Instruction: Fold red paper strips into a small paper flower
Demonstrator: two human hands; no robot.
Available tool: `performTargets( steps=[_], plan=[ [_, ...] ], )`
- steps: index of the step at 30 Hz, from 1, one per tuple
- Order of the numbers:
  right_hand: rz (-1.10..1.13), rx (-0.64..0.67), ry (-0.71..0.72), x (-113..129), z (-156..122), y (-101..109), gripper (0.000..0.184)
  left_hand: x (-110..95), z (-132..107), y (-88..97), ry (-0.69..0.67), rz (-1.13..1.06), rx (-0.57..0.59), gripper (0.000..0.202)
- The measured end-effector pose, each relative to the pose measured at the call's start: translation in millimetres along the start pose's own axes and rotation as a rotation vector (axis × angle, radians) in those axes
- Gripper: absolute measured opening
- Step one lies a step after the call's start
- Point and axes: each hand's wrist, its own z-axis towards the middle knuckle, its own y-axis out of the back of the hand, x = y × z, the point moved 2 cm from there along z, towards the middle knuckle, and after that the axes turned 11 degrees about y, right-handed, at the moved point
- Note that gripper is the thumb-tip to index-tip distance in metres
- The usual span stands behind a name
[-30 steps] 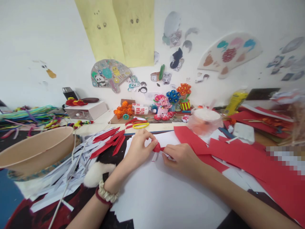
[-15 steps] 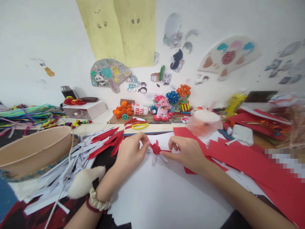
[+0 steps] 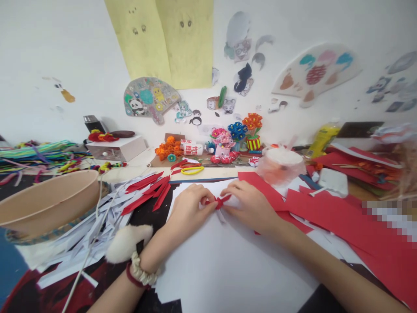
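My left hand (image 3: 188,211) and my right hand (image 3: 248,205) meet over a white sheet (image 3: 228,265) at the middle of the table. Between their fingertips is a small folded red paper piece (image 3: 219,201) with a white strip end hanging under it. Both hands pinch it, the left from the left side, the right from the right. A scrunchie and a red band sit on my left wrist. Cut red strips (image 3: 148,191) lie just left of my left hand.
A tan bowl (image 3: 48,202) stands at the left over a heap of white paper strips (image 3: 91,234). Red paper sheets (image 3: 342,217) spread to the right. A white lidded tub (image 3: 282,165), yellow scissors (image 3: 192,170) and small paper flower pots (image 3: 237,139) stand behind.
My hands have closed in together on the red piece, after being a little apart half a second ago. The piece now looks flatter and is held lower over the sheet.
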Motion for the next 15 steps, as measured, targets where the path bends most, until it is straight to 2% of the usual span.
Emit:
performTargets(
  steps=[2,3,5,10,15],
  plan=[
    [-0.055,-0.123,-0.076,5.1,-1.1,3.2,0.015,0.1,0.0,-1.8,0.031,-0.011,-0.042,0.012],
    [-0.059,-0.139,-0.097,8.4,-2.0,3.1,0.02,0.2,0.0,-2.6,0.05,-0.024,-0.059,0.012],
    [-0.052,-0.066,-0.085,14.6,-4.0,-1.2,0.024,-0.1,-0.2,-3.9,0.079,-0.051,-0.077,0.009],
    [-0.138,0.101,-0.007,18.3,-7.5,-14.3,0.017,-4.0,-0.3,-5.0,0.063,-0.087,-0.074,0.011],
    [0.096,0.118,0.032,16.9,-6.4,-13.3,0.016,-5.5,1.6,-2.3,0.057,-0.083,-0.083,0.012]
  ],
)
